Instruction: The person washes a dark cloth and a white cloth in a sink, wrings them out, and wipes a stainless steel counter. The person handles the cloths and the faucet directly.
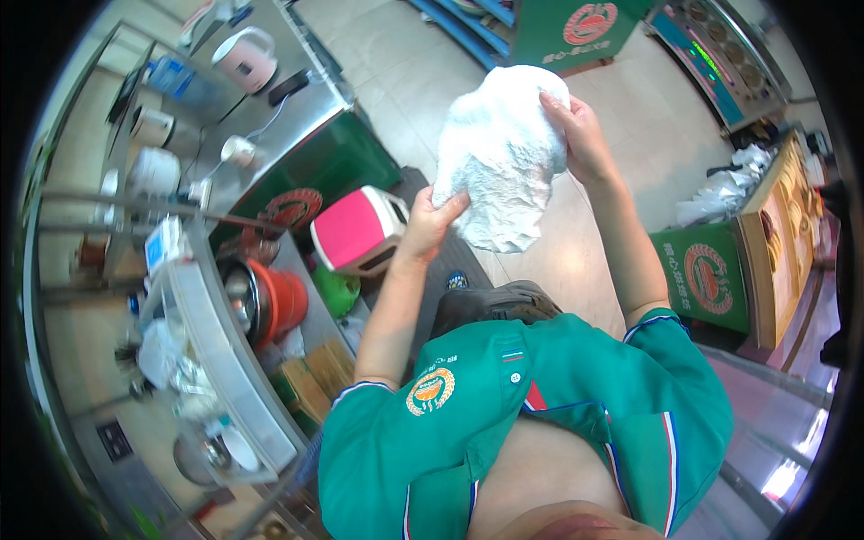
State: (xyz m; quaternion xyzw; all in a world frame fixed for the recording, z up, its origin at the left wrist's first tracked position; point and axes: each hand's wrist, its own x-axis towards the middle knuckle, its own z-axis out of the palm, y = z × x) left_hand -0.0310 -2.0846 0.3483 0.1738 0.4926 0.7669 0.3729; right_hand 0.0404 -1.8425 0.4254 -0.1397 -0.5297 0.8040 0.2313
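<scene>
A crumpled white cloth (503,158), seemingly a towel, is stretched between my two hands in the upper middle of the head view. My left hand (435,219) pinches its lower left edge between thumb and fingers. On the upper right edge, my right hand (577,131) grips it with the thumb on top. The cloth hangs in the air above the tiled floor, and its far side is hidden.
To the left are a steel counter (297,128) with a pink kettle (246,59), a pink-lidded bin (354,228) and a red bucket (287,307). A wooden display tray (749,270) with baked goods stands right, a multi-well cooking machine (732,64) upper right, blue shelving (472,34) ahead.
</scene>
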